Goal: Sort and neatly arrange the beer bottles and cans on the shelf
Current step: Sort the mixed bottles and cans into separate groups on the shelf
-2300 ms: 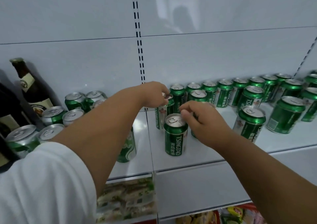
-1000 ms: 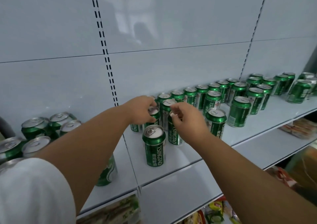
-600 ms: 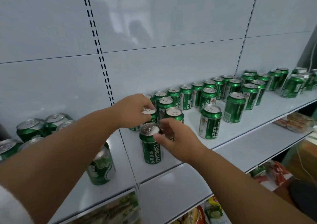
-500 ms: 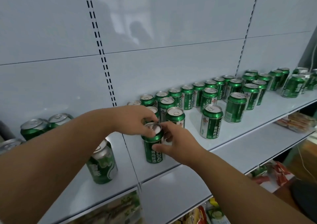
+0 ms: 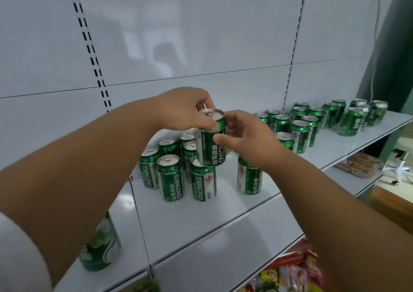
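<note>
Green printed aluminium, glossy and cylindrical, is what both hands are gripping: a Tsingtao beer can (image 5: 211, 139) with a silver pull-tab top, lifted above the white metal shelf (image 5: 228, 204). The left hand (image 5: 184, 110) is curling over the can's rim from above, thumb pressing its upper wall; the right hand (image 5: 245, 135) is pinching the can's side with thumb in front and fingers wrapping behind. The can is hanging upright, its base just over the lid of a standing green can (image 5: 203, 181) in the front of a tight cluster of matching cans (image 5: 166, 164). Another can (image 5: 249, 177) is standing just right of that cluster, partly hidden by the right wrist. More green cans (image 5: 299, 124) are trailing along the smooth back panel toward the far right edge. A differently patterned green-and-white can (image 5: 100, 244) is sitting alone near the front lip at left. Bare glossy shelf is lying open in front of the cluster.
</note>
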Tool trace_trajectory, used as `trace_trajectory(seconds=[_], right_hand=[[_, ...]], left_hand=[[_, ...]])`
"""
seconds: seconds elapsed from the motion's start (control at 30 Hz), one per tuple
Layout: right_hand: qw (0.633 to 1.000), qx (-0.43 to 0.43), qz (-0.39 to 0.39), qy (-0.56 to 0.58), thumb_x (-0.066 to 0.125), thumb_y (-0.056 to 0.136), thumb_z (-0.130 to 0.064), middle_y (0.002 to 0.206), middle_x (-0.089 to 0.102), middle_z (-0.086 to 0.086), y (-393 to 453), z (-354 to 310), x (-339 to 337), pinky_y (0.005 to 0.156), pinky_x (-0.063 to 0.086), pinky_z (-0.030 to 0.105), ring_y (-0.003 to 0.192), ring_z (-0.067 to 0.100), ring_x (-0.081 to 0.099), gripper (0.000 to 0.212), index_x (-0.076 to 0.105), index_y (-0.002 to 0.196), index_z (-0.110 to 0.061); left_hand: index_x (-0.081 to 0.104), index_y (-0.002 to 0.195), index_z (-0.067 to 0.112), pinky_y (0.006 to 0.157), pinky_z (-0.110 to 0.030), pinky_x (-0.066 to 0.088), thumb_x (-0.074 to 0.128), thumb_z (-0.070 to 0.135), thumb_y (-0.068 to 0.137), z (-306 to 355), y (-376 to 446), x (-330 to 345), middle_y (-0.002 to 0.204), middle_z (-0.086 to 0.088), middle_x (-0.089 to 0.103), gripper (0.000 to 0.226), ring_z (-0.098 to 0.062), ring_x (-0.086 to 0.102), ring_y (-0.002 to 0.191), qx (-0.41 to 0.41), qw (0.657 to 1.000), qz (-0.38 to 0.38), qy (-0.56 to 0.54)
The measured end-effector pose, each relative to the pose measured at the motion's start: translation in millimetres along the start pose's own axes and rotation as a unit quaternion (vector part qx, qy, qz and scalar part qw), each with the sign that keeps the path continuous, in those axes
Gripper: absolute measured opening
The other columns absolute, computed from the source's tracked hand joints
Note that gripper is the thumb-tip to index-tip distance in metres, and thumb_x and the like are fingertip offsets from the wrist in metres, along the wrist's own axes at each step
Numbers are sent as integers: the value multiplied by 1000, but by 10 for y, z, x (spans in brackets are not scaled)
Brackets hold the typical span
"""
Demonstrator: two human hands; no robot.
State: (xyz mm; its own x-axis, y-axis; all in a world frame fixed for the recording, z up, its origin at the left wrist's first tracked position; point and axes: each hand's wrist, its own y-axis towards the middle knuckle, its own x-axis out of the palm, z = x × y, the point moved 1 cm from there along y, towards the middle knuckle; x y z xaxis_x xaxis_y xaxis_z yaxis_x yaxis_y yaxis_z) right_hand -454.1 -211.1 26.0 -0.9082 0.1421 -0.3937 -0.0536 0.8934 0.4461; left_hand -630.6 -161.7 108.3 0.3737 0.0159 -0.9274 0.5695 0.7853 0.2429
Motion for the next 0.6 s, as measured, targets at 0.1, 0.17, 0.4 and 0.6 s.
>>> trace_trajectory(seconds=[0.1, 0.17, 0.4, 0.6], right_hand=[[999, 37, -7, -15, 82, 78, -21, 107, 71, -5, 207, 194, -210, 92, 56, 37, 98, 9, 68, 53, 60, 126, -19], [997, 48, -24, -49, 81, 78, -21, 105, 71, -2, 329, 361, -300, 92, 55, 39, 97, 12, 68, 50, 62, 124, -17], [981, 25, -99, -163, 54, 92, -9, 99, 72, 0, 616, 951, -580, 78, 53, 31, 87, 15, 65, 25, 69, 110, -18], [980, -6, -78, -183, 56, 94, -11, 105, 71, -3, 745, 1254, -727, 85, 51, 27, 89, 9, 62, 28, 68, 119, -18]], left_hand=[[60, 105, 36, 68, -26, 42, 77, 50, 73, 6, 328, 169, 96, 16, 59, 39, -1, 56, 85, -13, 1000, 3, 15], [59, 107, 36, 68, -26, 42, 76, 52, 73, -22, 530, 318, 98, 16, 58, 41, -2, 56, 87, -28, 999, -12, 28], [56, 102, 34, 69, -29, 40, 78, 52, 70, -102, 1062, 872, 99, 9, 60, 43, -13, 55, 88, -59, 990, -71, 109], [56, 105, 33, 71, -31, 40, 76, 57, 68, -91, 1239, 1161, 92, 11, 54, 49, -16, 53, 89, -93, 973, -122, 173]])
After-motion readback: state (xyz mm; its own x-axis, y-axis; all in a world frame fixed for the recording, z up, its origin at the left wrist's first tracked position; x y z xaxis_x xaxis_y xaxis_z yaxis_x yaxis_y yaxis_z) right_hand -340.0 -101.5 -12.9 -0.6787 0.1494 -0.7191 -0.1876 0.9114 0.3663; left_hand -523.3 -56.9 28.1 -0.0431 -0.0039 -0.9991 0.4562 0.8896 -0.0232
